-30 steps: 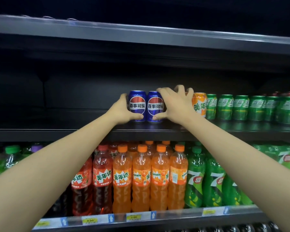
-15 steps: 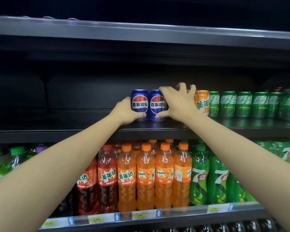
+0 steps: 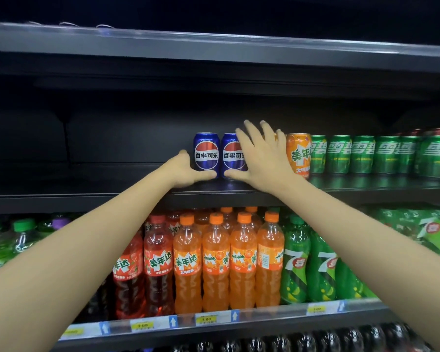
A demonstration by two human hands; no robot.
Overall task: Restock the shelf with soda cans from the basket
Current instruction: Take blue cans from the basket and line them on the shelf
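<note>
1. We note the fingers of our right hand (image 3: 262, 158) spread and nearly straight, rising in front of the right blue can (image 3: 233, 156); the thumb lies at the foot of that can, and the fingers close round nothing.
2. We note our left hand (image 3: 182, 171) set against the left side of the left blue can (image 3: 206, 154), the thumb stretched along the can's foot; the other fingers are hidden behind the can, so we cannot tell how far they curl.
3. The two blue cans stand upright, touching one another, on the middle shelf (image 3: 112, 193), at the left end of the can row.
4. Just right of the blue cans, behind our right hand, stands an orange can (image 3: 299, 156); a second orange can is partly hidden by the fingers.
5. Right of the orange can runs a row of green cans (image 3: 361, 153) along the same shelf.
6. Left of the blue cans the shelf shows dark bare board.
7. Below the blue cans stand orange bottles (image 3: 215, 262), with red bottles (image 3: 158, 265) to their left and green bottles (image 3: 295, 262) to their right.
8. Price labels (image 3: 206, 319) sit on the rail under the bottles.
</note>
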